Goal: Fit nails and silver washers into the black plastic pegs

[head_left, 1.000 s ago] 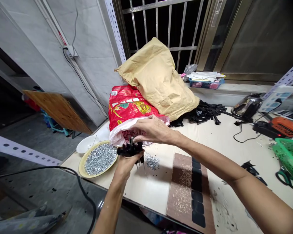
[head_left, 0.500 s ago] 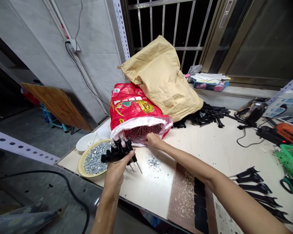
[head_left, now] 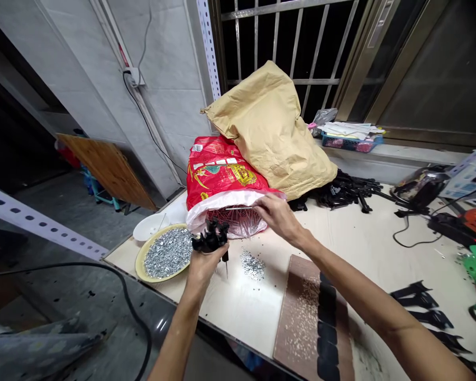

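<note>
My left hand (head_left: 201,264) is closed round several black plastic parts (head_left: 211,237); a thin metal pin (head_left: 227,270) sticks down below them. My right hand (head_left: 276,214) pinches a long thin metal rod (head_left: 240,207) at the mouth of a red sack (head_left: 218,169). The sack lies on its side with its white lining folded out, and many thin reddish rods (head_left: 238,217) show inside. Beside my left hand stands a yellow bowl (head_left: 139,270) full of small shiny metal washers. A small pile of the same washers (head_left: 253,265) lies on the table below the sack.
A large brown paper sack (head_left: 277,132) leans on the red one. Black plastic parts (head_left: 345,190) are heaped behind, and more lie in a row (head_left: 424,304) at right. A brown board (head_left: 297,323) with black pads lies at the front edge. A white dish (head_left: 145,226) is at left.
My right hand has come up out of the red sack's mouth, and a thin metal rod now shows in its fingers. My left hand has turned a little with the black parts.
</note>
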Demonstrator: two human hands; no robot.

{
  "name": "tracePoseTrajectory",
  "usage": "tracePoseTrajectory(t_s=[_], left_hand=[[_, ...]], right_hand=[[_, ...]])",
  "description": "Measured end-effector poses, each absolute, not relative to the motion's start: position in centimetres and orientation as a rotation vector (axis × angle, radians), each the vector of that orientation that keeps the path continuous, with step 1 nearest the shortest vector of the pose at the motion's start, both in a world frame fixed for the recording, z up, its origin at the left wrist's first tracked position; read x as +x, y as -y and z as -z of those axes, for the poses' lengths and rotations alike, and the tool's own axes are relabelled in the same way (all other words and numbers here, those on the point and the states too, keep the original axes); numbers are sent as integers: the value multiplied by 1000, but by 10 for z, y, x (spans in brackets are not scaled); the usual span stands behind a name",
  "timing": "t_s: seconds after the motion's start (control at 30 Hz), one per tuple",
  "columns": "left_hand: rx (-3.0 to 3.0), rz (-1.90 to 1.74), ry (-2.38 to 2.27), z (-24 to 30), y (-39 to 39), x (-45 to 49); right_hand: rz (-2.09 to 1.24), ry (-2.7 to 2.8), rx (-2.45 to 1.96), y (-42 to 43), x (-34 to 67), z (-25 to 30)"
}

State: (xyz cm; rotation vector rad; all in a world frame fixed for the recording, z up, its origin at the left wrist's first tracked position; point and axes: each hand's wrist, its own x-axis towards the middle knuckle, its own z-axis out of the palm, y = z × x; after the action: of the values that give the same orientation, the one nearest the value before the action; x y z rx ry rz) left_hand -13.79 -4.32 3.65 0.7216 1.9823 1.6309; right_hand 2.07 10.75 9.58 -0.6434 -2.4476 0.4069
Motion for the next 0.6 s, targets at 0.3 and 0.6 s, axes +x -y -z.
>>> tracePoseTrajectory(t_s=[0.3, 0.6], left_hand=[[1094, -1314, -2137, -51, 23, -120], [1295, -1195, -2121, -63, 2, -99]], right_hand=[[344, 2607, -127, -85, 38, -175], [295, 2822, 37, -78, 41, -205]])
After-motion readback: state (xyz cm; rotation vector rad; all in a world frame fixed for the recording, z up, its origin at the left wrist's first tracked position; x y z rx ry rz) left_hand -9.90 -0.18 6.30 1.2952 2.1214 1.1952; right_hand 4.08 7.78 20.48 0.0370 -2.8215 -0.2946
